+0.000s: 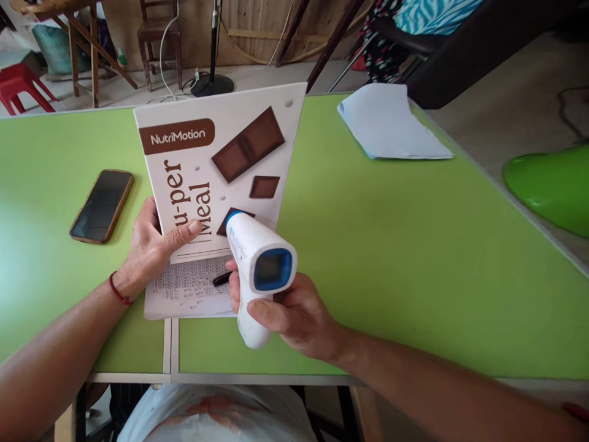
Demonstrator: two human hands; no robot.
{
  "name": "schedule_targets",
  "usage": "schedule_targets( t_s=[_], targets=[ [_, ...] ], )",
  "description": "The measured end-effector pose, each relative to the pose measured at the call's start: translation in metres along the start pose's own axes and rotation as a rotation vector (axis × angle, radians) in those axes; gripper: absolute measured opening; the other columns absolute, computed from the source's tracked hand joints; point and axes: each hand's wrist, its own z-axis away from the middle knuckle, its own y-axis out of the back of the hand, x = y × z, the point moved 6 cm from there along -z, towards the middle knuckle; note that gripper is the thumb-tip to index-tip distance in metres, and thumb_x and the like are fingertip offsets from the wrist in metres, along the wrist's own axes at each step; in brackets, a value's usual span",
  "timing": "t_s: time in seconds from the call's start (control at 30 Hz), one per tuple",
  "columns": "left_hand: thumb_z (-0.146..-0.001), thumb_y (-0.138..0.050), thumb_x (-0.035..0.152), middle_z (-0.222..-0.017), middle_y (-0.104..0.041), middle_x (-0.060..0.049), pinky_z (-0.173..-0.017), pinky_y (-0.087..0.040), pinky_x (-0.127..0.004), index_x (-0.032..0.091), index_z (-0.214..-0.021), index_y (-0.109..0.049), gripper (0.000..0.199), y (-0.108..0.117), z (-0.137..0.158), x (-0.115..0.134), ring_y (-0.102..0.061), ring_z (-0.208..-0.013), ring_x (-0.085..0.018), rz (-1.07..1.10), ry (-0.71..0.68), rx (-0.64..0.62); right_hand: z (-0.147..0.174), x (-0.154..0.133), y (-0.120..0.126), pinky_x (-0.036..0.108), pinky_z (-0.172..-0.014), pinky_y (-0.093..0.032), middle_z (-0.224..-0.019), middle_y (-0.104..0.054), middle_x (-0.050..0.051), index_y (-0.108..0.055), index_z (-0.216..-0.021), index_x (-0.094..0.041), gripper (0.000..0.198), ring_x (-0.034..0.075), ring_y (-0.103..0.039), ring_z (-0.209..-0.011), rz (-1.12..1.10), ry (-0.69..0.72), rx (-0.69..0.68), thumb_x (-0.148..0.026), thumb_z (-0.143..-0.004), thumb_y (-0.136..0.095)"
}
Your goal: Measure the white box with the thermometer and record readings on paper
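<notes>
My left hand (159,236) grips the lower left side of a white and brown NutriMotion box (184,169), thumb across its front. The box is tilted up above the table, its printed face toward me. In my right hand (299,313) is a white infrared thermometer (257,242) with a blue-framed screen, its nose close in front of the box's lower part. I cannot tell whether the two touch. Below the box lies a handwritten sheet of paper (184,301), partly covered. A black pen (221,279) rests on the sheet, its far end hidden behind the thermometer.
A smartphone (101,205) in a brown case lies left of the box on the green table (391,258). Folded white papers (391,123) lie at the far right. Beyond the table stand a red stool (23,86), a wooden chair (159,37) and a black stand base (212,85).
</notes>
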Motion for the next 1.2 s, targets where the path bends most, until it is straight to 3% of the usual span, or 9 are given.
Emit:
schedule_targets(
  t_s=[0.57, 1.2],
  targets=[
    [-0.069, -0.085, 0.045, -0.106, -0.07, -0.008, -0.086, -0.056, -0.053, 0.022, -0.107, -0.062, 0.049, 0.003, -0.0014, 0.0002, -0.066, -0.1, -0.034, -0.016, -0.034, 0.004, -0.001, -0.0006, -0.0026, 0.031, -0.055, -0.046, -0.068, -0.057, -0.001, -0.057, -0.083, -0.021, 0.033, 0.014, -0.052, -0.06, -0.049, -0.037, 0.037, -0.047, -0.073, -0.075],
    [-0.069, -0.084, 0.046, -0.104, -0.07, -0.009, -0.083, -0.056, -0.046, 0.02, -0.103, -0.064, 0.048, -0.0022, -0.003, 0.0058, -0.068, -0.097, -0.032, 0.047, -0.073, -0.025, -0.0064, -0.0011, -0.002, 0.031, -0.056, -0.047, -0.067, -0.055, -0.002, -0.054, -0.078, -0.021, 0.036, 0.014, -0.054, -0.06, 0.008, 0.008, 0.026, -0.05, -0.072, -0.074]
  ],
)
